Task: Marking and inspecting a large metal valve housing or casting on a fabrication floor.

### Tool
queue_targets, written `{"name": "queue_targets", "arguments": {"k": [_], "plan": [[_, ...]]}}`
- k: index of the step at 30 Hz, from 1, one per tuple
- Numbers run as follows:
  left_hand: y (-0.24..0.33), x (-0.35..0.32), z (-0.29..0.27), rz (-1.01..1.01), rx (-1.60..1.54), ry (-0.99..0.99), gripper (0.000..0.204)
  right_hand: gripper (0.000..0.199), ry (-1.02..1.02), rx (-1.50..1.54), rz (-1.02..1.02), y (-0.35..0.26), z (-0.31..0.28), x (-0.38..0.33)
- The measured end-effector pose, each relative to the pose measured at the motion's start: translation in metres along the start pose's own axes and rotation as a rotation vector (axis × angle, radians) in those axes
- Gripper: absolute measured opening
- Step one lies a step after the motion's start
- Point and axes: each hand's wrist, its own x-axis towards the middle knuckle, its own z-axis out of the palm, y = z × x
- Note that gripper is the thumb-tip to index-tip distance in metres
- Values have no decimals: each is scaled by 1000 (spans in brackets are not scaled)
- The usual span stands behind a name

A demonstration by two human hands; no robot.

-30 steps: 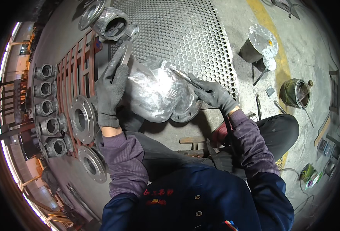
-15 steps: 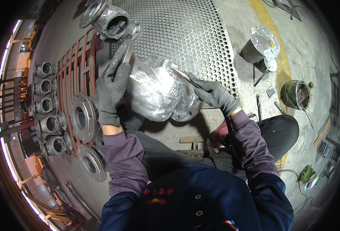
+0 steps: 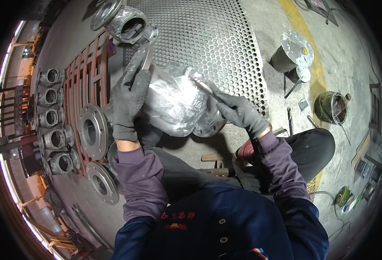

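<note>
Head view: your left hand (image 3: 128,102), gloved, fingers closed around the upper flange rim of the plastic-wrapped valve body (image 3: 178,104) at frame centre. Your right hand (image 3: 238,113) pinches a thin metal tool (image 3: 204,84) against the wrap. Valve looks heavy, rigid; the film looks slick, so grip the flange edges, not the plastic. Upper right: foil-covered dark can (image 3: 292,52); green tin (image 3: 331,107) below it. No legible labels.

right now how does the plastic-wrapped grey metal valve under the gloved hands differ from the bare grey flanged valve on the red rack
The plastic-wrapped grey metal valve is covered in clear crinkled film; the bare grey flanged valve has none. The wrapped one is gripped by the left hand and right hand; the bare one sits untouched. Both are grey with round flanges.
</note>
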Motion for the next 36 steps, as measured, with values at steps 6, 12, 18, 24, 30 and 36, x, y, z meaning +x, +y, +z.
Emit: {"name": "queue_targets", "arguments": {"k": [6, 12, 18, 24, 30, 36], "plan": [[-4, -1, -2, -53, -36, 2, 42, 46, -63, -140, -110, -15, -2, 5], [6, -7, 0, -85, 112, 8, 47, 42, 24, -128, 1, -52, -7, 15], [-1, -11, 2, 40, 231, 46, 45, 33, -165, -588, -3, -95, -33, 49], [5, -14, 2, 31, 248, 17, 48, 26, -193, -874, -98, -115, -37, 67], [-18, -11, 11, 100, 178, 53, 49, 32, -275, -976, -48, -130, -39, 77], [-16, -13, 12, 120, 219, 73, 49, 23, -125, -881, -49, -117, -41, 72]]}}
